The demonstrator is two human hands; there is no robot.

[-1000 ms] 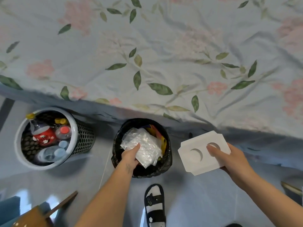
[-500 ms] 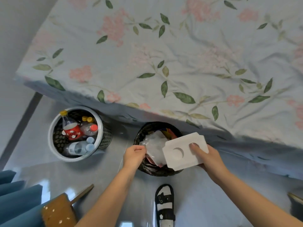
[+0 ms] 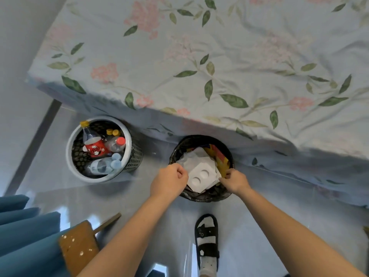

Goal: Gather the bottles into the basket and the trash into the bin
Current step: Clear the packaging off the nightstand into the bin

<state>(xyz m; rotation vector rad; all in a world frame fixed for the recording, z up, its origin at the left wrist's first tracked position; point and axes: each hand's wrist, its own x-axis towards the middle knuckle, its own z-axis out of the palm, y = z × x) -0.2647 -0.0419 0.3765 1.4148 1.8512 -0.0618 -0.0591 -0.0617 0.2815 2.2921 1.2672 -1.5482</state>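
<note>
White cup tray [image 3: 201,175] now lying in the bin [image 3: 201,196] mid-frame; right hand [image 3: 235,180] letting go, fingers curled at its edge, left hand [image 3: 169,181] fisting empty — trash nearly done

A glossy pale floor [image 3: 60,188] carries the things. On it, beside the bed [image 3: 219,66], stands a white mesh basket [image 3: 135,156] full of bottles; to its right, apart from it, a black-lined bin [image 3: 203,196] of trash sits against the bed's edge. A sandalled foot [image 3: 206,242] stands on the floor below the bin. The bed wears a wrinkled floral sheet.
</note>
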